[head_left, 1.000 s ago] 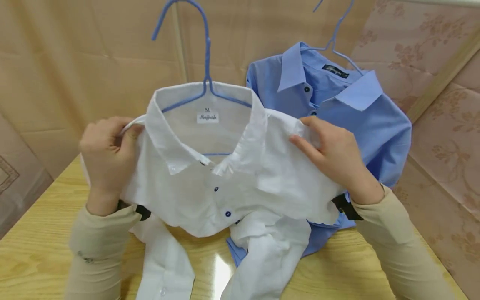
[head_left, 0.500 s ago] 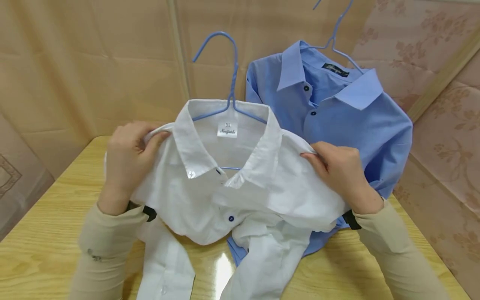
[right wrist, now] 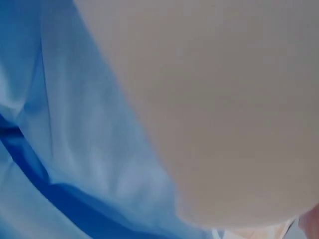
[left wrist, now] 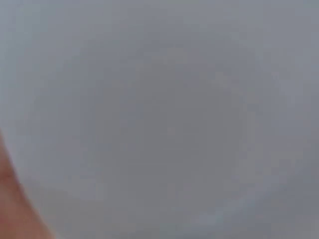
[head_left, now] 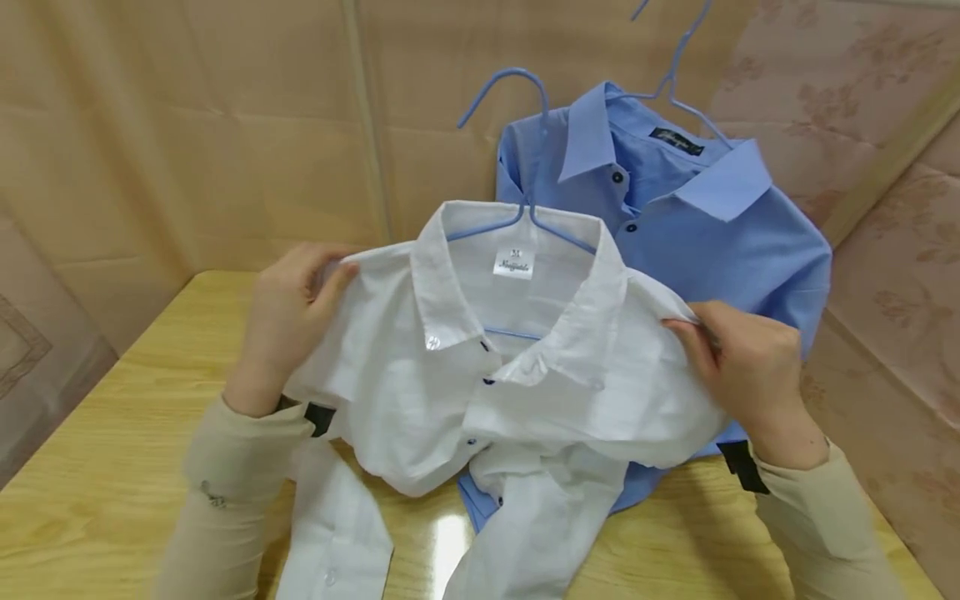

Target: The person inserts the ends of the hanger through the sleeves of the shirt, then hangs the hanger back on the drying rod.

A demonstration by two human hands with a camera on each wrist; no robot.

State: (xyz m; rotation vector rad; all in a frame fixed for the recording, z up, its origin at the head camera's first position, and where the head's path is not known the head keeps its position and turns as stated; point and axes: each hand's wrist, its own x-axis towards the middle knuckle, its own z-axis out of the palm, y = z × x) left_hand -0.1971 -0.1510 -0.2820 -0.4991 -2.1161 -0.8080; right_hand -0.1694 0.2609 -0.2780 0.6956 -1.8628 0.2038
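Note:
A white collared shirt (head_left: 555, 417) hangs on a blue wire hanger (head_left: 542, 125) whose hook rises out of the collar. At the shirt's left shoulder in the head view, my left hand (head_left: 288, 321) pinches the cloth between thumb and fingers. My right hand (head_left: 750, 362) pinches the opposite shoulder. The collar stands between them, a label inside its back. Blurred white cloth (left wrist: 164, 114) fills the left wrist view. In the right wrist view, white cloth (right wrist: 219, 109) covers much of the picture, with blue cloth (right wrist: 99, 129) beside it.
Behind the white shirt, a blue shirt (head_left: 750, 242) hangs on another blue hanger (head_left: 673, 67), overlapped by my right hand. The wooden table (head_left: 97, 450) lies below, its left edge visible. Beige curtain (head_left: 247, 150) and patterned cloth (head_left: 892, 350) stand behind.
Both hands have carried the white shirt and hanger to the right and lower. My right fingers have closed onto the shoulder cloth. The blue shirt stays about where it was.

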